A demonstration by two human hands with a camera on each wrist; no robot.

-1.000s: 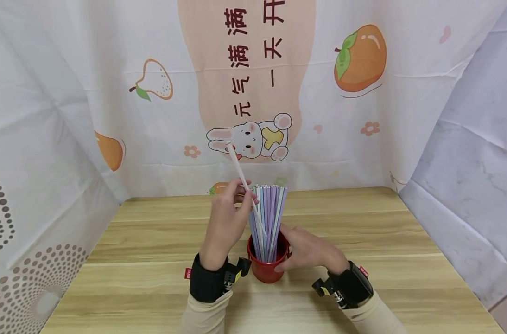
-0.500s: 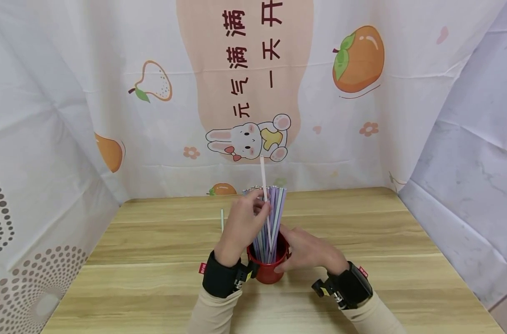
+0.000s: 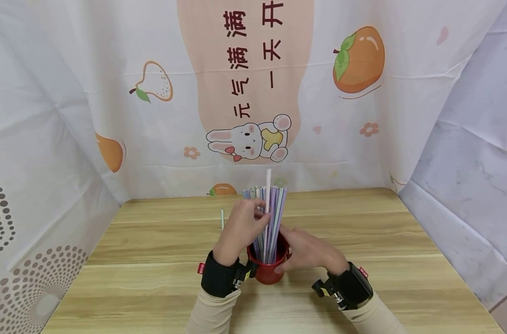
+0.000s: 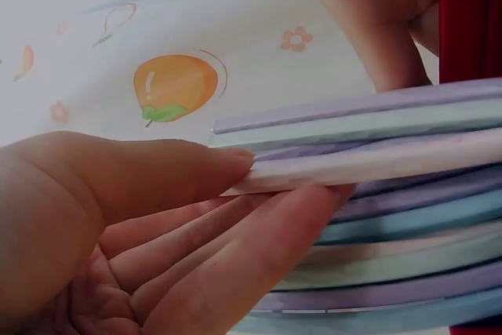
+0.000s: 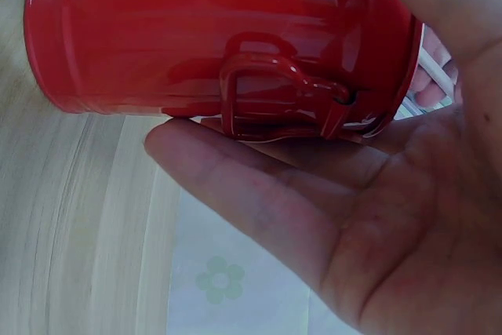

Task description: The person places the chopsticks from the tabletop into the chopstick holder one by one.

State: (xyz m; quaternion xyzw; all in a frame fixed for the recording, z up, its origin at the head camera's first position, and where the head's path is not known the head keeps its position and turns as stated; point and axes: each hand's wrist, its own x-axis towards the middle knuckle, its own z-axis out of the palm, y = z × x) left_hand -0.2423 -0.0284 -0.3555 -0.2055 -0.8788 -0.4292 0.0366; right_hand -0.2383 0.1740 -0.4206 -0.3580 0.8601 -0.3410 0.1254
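Observation:
My left hand (image 3: 242,228) pinches a pale pink straw (image 3: 268,183) between thumb and fingers. That straw stands upright with its lower part in the red bucket (image 3: 269,275), and its top rises above the other straws. Purple, mint, blue and pink straws (image 3: 280,204) fill the bucket in a dense bundle. In the left wrist view the pink straw (image 4: 408,158) lies alongside the rest. My right hand (image 3: 312,250) holds the bucket from the right side, thumb in front and fingers behind. Close by in the right wrist view are the bucket's red wall (image 5: 149,29) and wire handle (image 5: 263,64).
One pale mint straw (image 3: 222,219) lies on the wooden table (image 3: 153,260) left of the bucket, partly hidden by my left hand. A printed white cloth (image 3: 161,134) hangs behind the table, with more cloth at both sides.
My left hand has moved right and slightly down, bringing the tilted pink straw upright and lower into the bucket. The mint straw on the table came into view. My right hand stays on the bucket.

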